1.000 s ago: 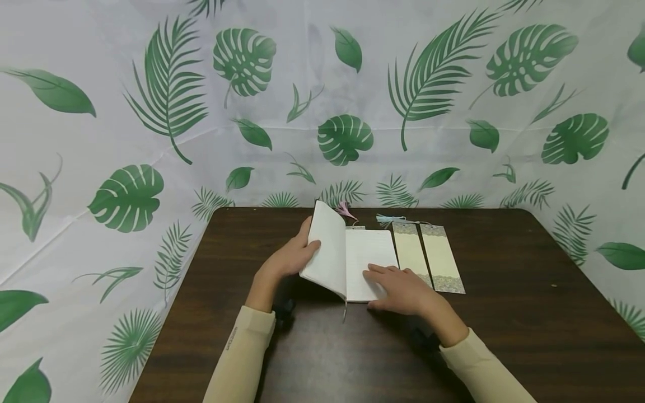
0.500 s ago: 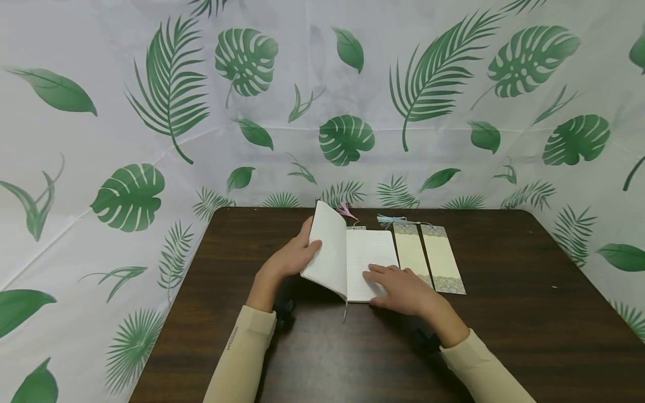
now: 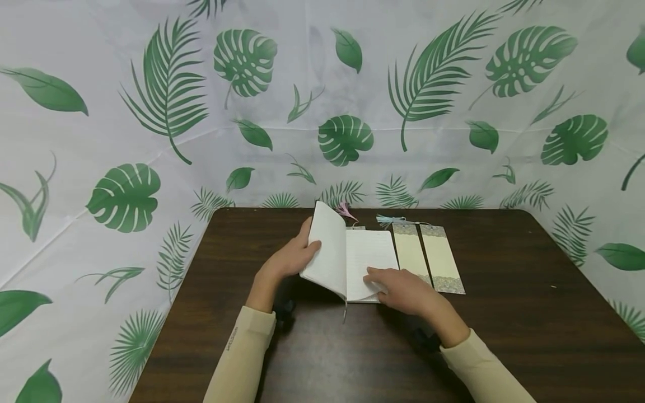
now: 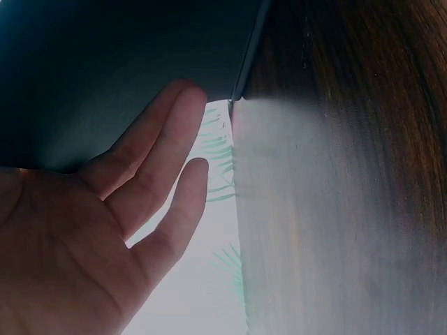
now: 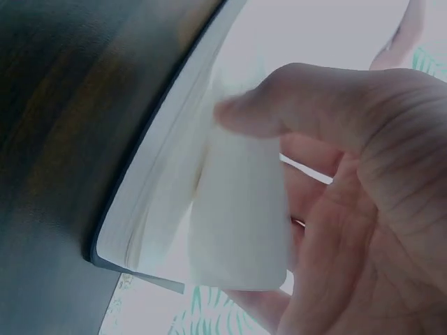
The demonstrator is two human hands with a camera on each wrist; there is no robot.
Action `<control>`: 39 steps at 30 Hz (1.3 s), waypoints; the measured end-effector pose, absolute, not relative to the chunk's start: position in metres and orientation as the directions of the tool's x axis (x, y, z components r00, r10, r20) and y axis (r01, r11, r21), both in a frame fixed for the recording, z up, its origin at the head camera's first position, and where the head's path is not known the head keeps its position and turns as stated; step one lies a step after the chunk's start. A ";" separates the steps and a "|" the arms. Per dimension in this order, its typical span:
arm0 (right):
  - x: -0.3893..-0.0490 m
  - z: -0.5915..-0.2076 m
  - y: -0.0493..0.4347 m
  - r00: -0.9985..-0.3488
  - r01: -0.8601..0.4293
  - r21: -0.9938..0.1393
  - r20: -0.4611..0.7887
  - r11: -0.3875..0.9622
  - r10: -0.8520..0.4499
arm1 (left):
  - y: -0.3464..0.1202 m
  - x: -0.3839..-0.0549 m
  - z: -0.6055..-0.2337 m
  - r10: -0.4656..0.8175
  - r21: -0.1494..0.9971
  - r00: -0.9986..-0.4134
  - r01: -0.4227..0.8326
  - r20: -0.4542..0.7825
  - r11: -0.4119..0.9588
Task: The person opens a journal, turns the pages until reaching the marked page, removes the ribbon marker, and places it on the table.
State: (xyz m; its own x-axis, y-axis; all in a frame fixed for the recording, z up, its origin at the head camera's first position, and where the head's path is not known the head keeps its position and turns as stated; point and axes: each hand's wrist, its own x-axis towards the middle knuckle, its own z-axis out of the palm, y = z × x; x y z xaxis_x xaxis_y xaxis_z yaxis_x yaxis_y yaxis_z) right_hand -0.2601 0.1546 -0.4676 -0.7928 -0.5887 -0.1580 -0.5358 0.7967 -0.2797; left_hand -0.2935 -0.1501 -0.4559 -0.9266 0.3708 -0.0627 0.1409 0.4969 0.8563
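Observation:
An open notebook (image 3: 370, 252) with lined white pages and a dark cover (image 4: 126, 77) lies on the table. My left hand (image 3: 289, 257) grips its raised left part, thumb on the page and fingers behind the cover. At the lower right corner, my right hand (image 3: 403, 288) pinches some page edges between thumb and fingers. Those pages (image 5: 237, 216) bend up away from the rest in the right wrist view, slightly blurred. A thin ribbon (image 3: 345, 313) hangs from the bottom of the spine.
Two cream bookmarks (image 3: 442, 257) with patterned ends lie right of the notebook, a light blue tassel (image 3: 390, 220) above them. Behind the notebook, a pink tassel (image 3: 345, 210) joins a mostly hidden card. A leaf-print cloth (image 3: 282, 123) hangs behind the dark wooden table (image 3: 524, 313).
My right hand's fingers have drawn in from lying on the right page to pinching page edges, and the lower corner has lifted. The left hand stays where it was.

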 end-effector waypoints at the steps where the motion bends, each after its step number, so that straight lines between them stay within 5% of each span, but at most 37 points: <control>1: -0.260 -0.467 0.154 -0.795 -0.535 -0.277 -0.155 0.798 -0.587 | -0.150 -0.293 -0.455 0.370 0.857 -0.927 0.141 -0.062 0.496; 12: -0.266 -0.469 0.161 -0.800 -0.565 -0.221 -0.092 0.795 -0.593 | -0.151 -0.293 -0.457 0.359 0.854 -0.930 0.124 -0.078 0.506; 20: -0.270 -0.462 0.167 -0.889 -0.457 -0.187 0.053 0.870 -0.455 | -0.152 -0.295 -0.459 0.363 0.839 -0.930 0.156 -0.053 0.521; 28: -0.276 -0.457 0.166 -0.968 -0.252 -0.429 0.110 0.868 -0.227 | -0.153 -0.296 -0.459 0.362 0.838 -0.930 0.142 -0.071 0.527; 33: -0.275 -0.458 0.160 -0.957 -0.242 -0.569 0.005 0.786 -0.291 | -0.153 -0.296 -0.458 0.354 0.834 -0.932 0.133 -0.078 0.536; 39: -0.267 -0.466 0.148 -0.916 -0.307 -0.553 -0.049 0.775 -0.398 | -0.153 -0.295 -0.458 0.358 0.845 -0.931 0.130 -0.076 0.519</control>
State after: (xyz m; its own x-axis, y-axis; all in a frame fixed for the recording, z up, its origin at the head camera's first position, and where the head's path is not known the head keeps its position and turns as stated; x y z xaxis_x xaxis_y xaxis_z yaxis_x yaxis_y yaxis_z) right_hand -0.2672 0.1485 -0.4655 -0.9162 -0.3976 -0.0491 -0.3066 0.7748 -0.5529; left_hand -0.2955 -0.1528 -0.4578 -0.9307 0.3577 -0.0763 0.1302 0.5190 0.8448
